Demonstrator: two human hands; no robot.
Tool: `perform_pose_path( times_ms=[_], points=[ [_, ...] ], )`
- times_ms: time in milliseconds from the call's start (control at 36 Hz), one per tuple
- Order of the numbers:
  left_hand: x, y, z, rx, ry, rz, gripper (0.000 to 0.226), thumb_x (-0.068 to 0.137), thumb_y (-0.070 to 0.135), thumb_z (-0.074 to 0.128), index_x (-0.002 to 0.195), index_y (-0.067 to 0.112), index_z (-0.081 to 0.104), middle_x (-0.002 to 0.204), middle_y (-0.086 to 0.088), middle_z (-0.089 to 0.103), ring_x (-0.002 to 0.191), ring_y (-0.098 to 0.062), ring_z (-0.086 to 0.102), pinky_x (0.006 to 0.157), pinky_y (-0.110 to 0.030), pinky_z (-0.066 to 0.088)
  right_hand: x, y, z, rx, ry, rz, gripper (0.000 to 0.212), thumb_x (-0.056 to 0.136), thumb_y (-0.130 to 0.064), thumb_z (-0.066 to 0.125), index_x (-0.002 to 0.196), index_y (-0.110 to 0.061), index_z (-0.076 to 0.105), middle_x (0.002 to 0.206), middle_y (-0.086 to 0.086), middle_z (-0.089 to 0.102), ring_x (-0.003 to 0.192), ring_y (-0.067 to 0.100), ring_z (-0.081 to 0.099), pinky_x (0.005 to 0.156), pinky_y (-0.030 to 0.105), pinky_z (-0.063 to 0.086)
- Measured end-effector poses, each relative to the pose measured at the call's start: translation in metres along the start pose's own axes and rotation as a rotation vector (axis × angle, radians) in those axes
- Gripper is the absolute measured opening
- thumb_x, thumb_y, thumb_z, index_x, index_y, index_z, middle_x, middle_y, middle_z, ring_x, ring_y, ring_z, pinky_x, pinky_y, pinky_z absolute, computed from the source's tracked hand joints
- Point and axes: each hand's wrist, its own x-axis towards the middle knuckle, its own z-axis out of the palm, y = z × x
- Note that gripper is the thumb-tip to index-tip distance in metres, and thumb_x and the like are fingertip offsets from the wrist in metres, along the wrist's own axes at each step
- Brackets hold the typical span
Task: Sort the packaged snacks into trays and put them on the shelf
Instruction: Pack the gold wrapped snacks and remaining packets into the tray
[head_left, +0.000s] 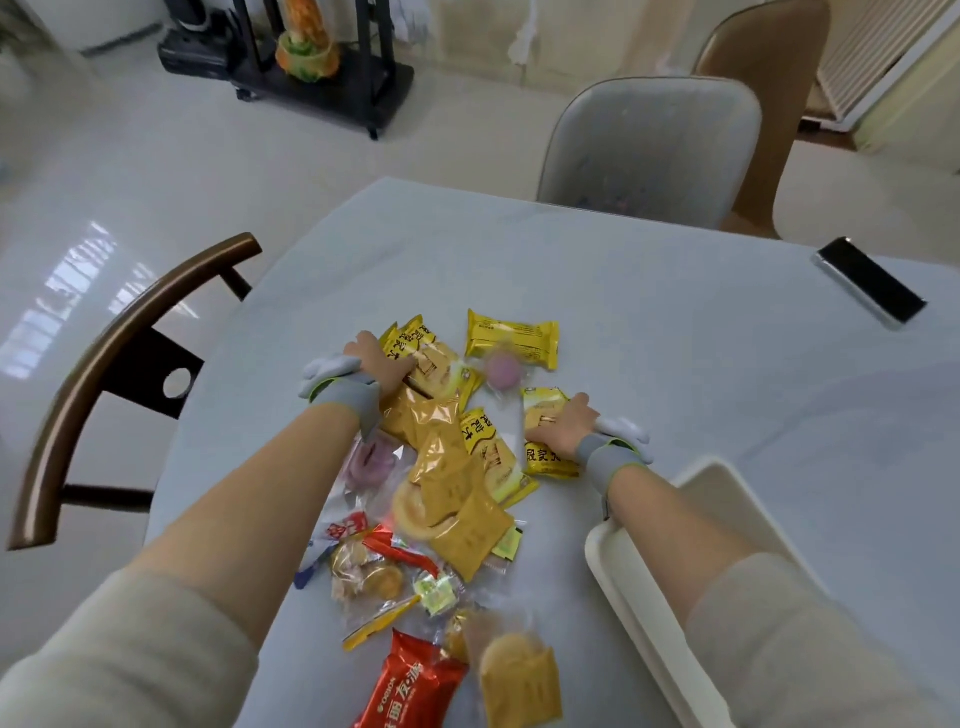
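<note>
A pile of packaged snacks (447, 467) lies on the pale blue table (675, 338): yellow biscuit packs, gold pouches, pink round cakes, a red packet (410, 686) at the near edge. My left hand (376, 364) rests on yellow packs at the pile's far left, fingers curled over them. My right hand (563, 423) lies on a yellow pack (545, 441) at the pile's right side, fingers bent over its top. A white tray (727, 493) sits to the right under my right forearm, nothing visible in it.
A black phone (870, 280) lies at the table's far right. A grey chair (649, 150) stands behind the table, a brown chair (130, 364) at the left. One yellow pack (511, 338) lies apart at the pile's far side. A black cart (322, 78) stands on the floor beyond.
</note>
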Motion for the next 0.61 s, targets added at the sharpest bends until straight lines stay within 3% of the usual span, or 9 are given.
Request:
perform_pose_path(
  times_ms=[56, 139, 222, 306, 389, 472, 528, 583, 611],
  points=[
    [0.003, -0.001, 0.001, 0.003, 0.013, 0.033, 0.049, 0.083, 0.043, 0.066, 0.109, 0.003, 0.055, 0.104, -0.016, 0.062, 0.088, -0.031, 0.056, 0.073, -0.036, 0.043, 0.002, 0.002, -0.001, -0.037, -0.013, -0.03, 0.068, 0.078, -0.033, 0.074, 0.126, 0.0, 0.039, 0.122, 0.018, 0.055, 0.112, 0.034, 0.055, 0.081, 0.035, 0.045],
    [0.005, -0.002, -0.001, -0.078, 0.029, 0.027, 0.045, 0.076, 0.043, 0.074, 0.099, 0.008, 0.056, 0.091, -0.01, 0.059, 0.081, -0.027, 0.054, 0.07, -0.034, 0.042, 0.005, 0.005, -0.004, -0.101, -0.013, -0.096, 0.032, 0.082, -0.032, 0.07, 0.094, -0.006, 0.056, 0.105, 0.015, 0.062, 0.095, 0.03, 0.06, 0.074, 0.031, 0.046],
    [0.003, 0.0, -0.002, -0.245, 0.113, 0.083, 0.039, 0.071, 0.034, 0.08, 0.094, 0.011, 0.058, 0.089, -0.007, 0.059, 0.081, -0.022, 0.053, 0.069, -0.032, 0.04, 0.008, 0.011, -0.006, 0.085, -0.057, -0.1, 0.033, 0.088, -0.023, 0.062, 0.11, -0.002, 0.052, 0.104, 0.011, 0.054, 0.099, 0.03, 0.055, 0.075, 0.031, 0.04],
    [-0.003, 0.006, -0.01, -0.499, 0.157, 0.154, 0.037, 0.071, 0.025, 0.082, 0.101, 0.012, 0.064, 0.09, -0.003, 0.062, 0.082, -0.018, 0.056, 0.072, -0.03, 0.045, 0.008, 0.016, -0.008, 0.399, -0.117, -0.063, 0.034, 0.085, -0.016, 0.061, 0.115, -0.004, 0.05, 0.107, 0.013, 0.059, 0.094, 0.027, 0.058, 0.083, 0.035, 0.05],
    [-0.015, 0.013, -0.021, -0.891, 0.011, 0.171, 0.031, 0.075, 0.018, 0.08, 0.101, 0.012, 0.066, 0.089, -0.004, 0.068, 0.08, -0.018, 0.064, 0.077, -0.031, 0.054, 0.004, 0.018, -0.014, 0.615, -0.154, -0.058, 0.034, 0.084, -0.01, 0.061, 0.117, -0.007, 0.054, 0.111, 0.019, 0.065, 0.098, 0.035, 0.065, 0.089, 0.05, 0.053],
    [-0.027, 0.021, -0.028, -1.246, -0.193, 0.116, 0.01, 0.086, 0.015, 0.069, 0.095, 0.015, 0.065, 0.084, -0.001, 0.068, 0.079, -0.017, 0.065, 0.08, -0.035, 0.054, -0.012, 0.013, -0.027, 0.848, -0.221, -0.096, 0.034, 0.087, 0.002, 0.054, 0.121, -0.003, 0.051, 0.109, 0.022, 0.065, 0.09, 0.036, 0.066, 0.082, 0.047, 0.056],
    [-0.031, 0.024, -0.027, -1.401, -0.282, 0.071, 0.005, 0.092, 0.02, 0.062, 0.094, 0.016, 0.064, 0.079, 0.002, 0.069, 0.071, -0.013, 0.066, 0.068, -0.032, 0.054, -0.021, 0.009, -0.034, 0.97, -0.266, -0.14, 0.035, 0.089, 0.005, 0.05, 0.122, -0.005, 0.05, 0.105, 0.022, 0.063, 0.082, 0.033, 0.066, 0.073, 0.042, 0.057],
    [-0.036, 0.025, -0.022, -1.49, -0.339, -0.01, 0.012, 0.095, 0.025, 0.056, 0.095, 0.014, 0.06, 0.073, 0.001, 0.067, 0.057, -0.011, 0.062, 0.045, -0.023, 0.046, -0.032, 0.003, -0.041, 0.995, -0.279, -0.193, 0.035, 0.091, 0.002, 0.05, 0.125, -0.006, 0.049, 0.108, 0.022, 0.061, 0.082, 0.029, 0.064, 0.069, 0.037, 0.056],
    [-0.037, 0.024, -0.017, -1.532, -0.364, -0.065, 0.016, 0.096, 0.026, 0.054, 0.1, 0.012, 0.059, 0.077, -0.001, 0.067, 0.057, -0.012, 0.063, 0.042, -0.022, 0.046, -0.035, -0.002, -0.042, 1.003, -0.29, -0.216, 0.032, 0.093, -0.002, 0.049, 0.125, -0.006, 0.049, 0.108, 0.02, 0.061, 0.082, 0.027, 0.063, 0.068, 0.035, 0.055]
  ],
)
